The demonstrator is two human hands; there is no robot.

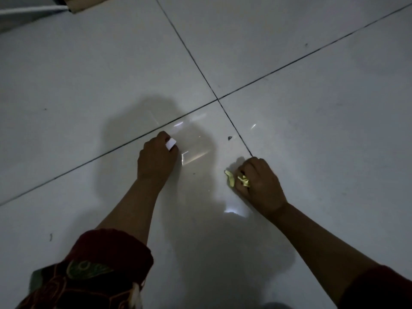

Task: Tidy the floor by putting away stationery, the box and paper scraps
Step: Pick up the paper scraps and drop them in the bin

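My left hand [157,158] is down at the floor with its fingers curled around a small white paper scrap [171,144]. A clear plastic sheet [191,139] lies flat on the tiles just right of that hand, touching it. My right hand [259,182] grips crumpled yellow paper scraps [243,180], and one yellow piece [230,178] sticks out at its left on the floor. A tiny dark scrap [229,138] lies on the tile between the two hands, near the grout line.
A brown cardboard box [89,2] sits at the top left edge, beside a white ledge [29,10]. Grey floor tiles [312,130] with dark grout lines fill the view. My patterned sleeve [89,275] is at the bottom left.
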